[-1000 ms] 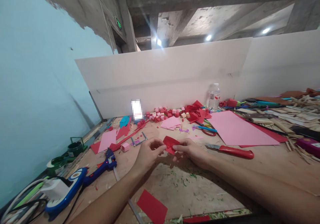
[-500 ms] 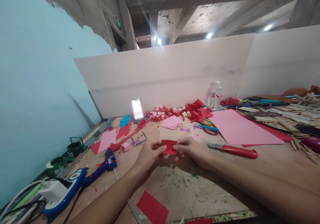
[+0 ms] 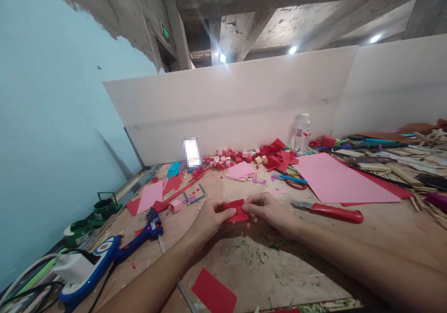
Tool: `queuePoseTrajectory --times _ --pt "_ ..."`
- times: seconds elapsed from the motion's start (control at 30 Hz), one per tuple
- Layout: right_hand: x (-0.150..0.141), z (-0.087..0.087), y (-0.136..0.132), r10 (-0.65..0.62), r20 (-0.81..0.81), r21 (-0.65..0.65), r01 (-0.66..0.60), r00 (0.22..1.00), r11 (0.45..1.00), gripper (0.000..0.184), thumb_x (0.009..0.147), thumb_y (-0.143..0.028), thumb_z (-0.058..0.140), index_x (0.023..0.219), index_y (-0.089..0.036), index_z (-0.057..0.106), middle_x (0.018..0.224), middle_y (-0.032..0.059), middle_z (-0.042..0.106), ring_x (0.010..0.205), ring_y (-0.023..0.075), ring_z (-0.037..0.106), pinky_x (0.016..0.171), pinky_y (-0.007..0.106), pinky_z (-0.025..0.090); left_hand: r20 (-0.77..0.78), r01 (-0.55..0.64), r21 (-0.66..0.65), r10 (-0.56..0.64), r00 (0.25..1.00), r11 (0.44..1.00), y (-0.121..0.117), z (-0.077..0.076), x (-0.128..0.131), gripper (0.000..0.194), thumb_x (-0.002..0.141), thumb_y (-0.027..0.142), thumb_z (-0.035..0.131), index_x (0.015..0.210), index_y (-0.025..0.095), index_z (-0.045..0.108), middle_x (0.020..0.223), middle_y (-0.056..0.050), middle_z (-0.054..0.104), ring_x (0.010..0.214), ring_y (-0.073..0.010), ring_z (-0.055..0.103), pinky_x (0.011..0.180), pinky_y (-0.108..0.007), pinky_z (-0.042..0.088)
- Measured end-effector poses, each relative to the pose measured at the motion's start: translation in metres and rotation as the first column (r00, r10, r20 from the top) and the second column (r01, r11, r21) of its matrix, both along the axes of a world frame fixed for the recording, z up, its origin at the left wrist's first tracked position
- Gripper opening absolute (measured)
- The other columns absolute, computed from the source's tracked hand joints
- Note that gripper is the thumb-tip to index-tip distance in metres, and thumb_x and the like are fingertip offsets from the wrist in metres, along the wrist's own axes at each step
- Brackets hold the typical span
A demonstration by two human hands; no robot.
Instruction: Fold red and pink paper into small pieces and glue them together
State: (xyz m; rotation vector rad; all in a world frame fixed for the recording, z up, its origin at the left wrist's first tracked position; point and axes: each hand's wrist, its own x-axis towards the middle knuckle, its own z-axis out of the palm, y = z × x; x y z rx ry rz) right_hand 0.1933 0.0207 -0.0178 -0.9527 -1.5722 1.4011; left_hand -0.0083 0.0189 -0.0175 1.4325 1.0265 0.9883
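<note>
Red paper (image 3: 240, 214) newly aslant within grip (image 3: 208, 217)

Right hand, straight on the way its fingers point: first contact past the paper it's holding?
Probably the left hand, just across the red paper from the right hand; exact depth is unclear from this one view.

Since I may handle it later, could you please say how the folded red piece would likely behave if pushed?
The folded red piece is probably light, being small and thin. It would likely bend easily, as folds show between the left hand and right hand. Its straight edges suggest sliding rather than rolling.
</note>
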Motion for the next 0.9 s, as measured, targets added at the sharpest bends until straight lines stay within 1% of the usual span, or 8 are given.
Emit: queuePoseTrajectory --times 0.13,0.3,0.4,0.57,0.77,0.9 --pt "0.000 -0.001 0.000 -0.010 0.022 -0.009 0.010 1.000 1.000 0.029 0.075 -0.046 0.079 0.071 -0.018 0.072 0.058 0.0000 0.065 0.054 0.0160 0.064 0.055 0.026 0.043 -0.038 0.017 0.010 -0.016 0.999 1.000 0.001 0.001 0.000 0.036 0.067 0.045 0.083 0.079 0.011 0.077 0.070 -0.006 0.071 0.060 -0.0157 0.058 0.057 -0.025 0.039" --pt "0.000 -0.001 -0.001 -0.018 0.077 0.017 0.017 0.997 1.000 0.024 0.078 -0.042 0.072 0.071 -0.018 0.072 0.062 0.0008 0.068 0.056 0.0166 0.065 0.056 0.027 0.044 -0.084 0.036 0.025 -0.034 0.996 0.999 -0.004 0.009 0.001 0.030 0.067 0.040 0.081 0.074 0.011 0.077 0.065 -0.003 0.067 0.057 -0.0134 0.051 0.055 -0.025 0.031" --pt "-0.001 0.000 -0.001 -0.020 0.086 0.024 0.018 0.996 1.000 0.024 0.077 -0.041 0.072 0.069 -0.018 0.071 0.060 0.0003 0.066 0.053 0.0154 0.062 0.053 0.026 0.042 -0.117 0.038 0.039 -0.033 0.993 0.999 -0.005 0.011 0.002 0.028 0.067 0.040 0.080 0.073 0.012 0.076 0.064 -0.002 0.066 0.057 -0.0133 0.050 0.056 -0.026 0.032" --pt "-0.002 -0.002 0.000 -0.005 0.090 0.041 0.001 0.996 0.999 0.027 0.078 -0.044 0.071 0.070 -0.018 0.071 0.056 0.0010 0.064 0.052 0.0155 0.060 0.052 0.026 0.041 -0.145 0.042 0.054 -0.034 0.989 0.998 -0.004 0.009 0.002 0.029 0.065 0.042 0.079 0.072 0.014 0.073 0.063 -0.001 0.063 0.057 -0.0137 0.050 0.056 -0.026 0.033" --pt "-0.002 -0.004 -0.001 0.032 0.094 0.082 -0.039 0.995 0.996 0.028 0.081 -0.044 0.071 0.074 -0.017 0.072 0.056 0.0008 0.064 0.052 0.0156 0.059 0.054 0.027 0.043 -0.156 0.038 0.055 -0.029 0.987 0.998 -0.004 0.007 0.002 0.030 0.068 0.043 0.078 0.071 0.014 0.071 0.063 0.000 0.061 0.057 -0.0131 0.048 0.054 -0.025 0.032" --pt "-0.001 -0.004 -0.001 0.029 0.102 0.086 -0.038 0.994 0.996 0.026 0.081 -0.042 0.071 0.076 -0.017 0.073 0.058 0.0007 0.065 0.053 0.0152 0.059 0.055 0.027 0.044 -0.139 0.034 0.074 -0.023 0.990 0.997 -0.006 0.006 0.002 0.028 0.071 0.041 0.079 0.072 0.015 0.071 0.064 0.000 0.062 0.058 -0.0135 0.049 0.055 -0.025 0.034"
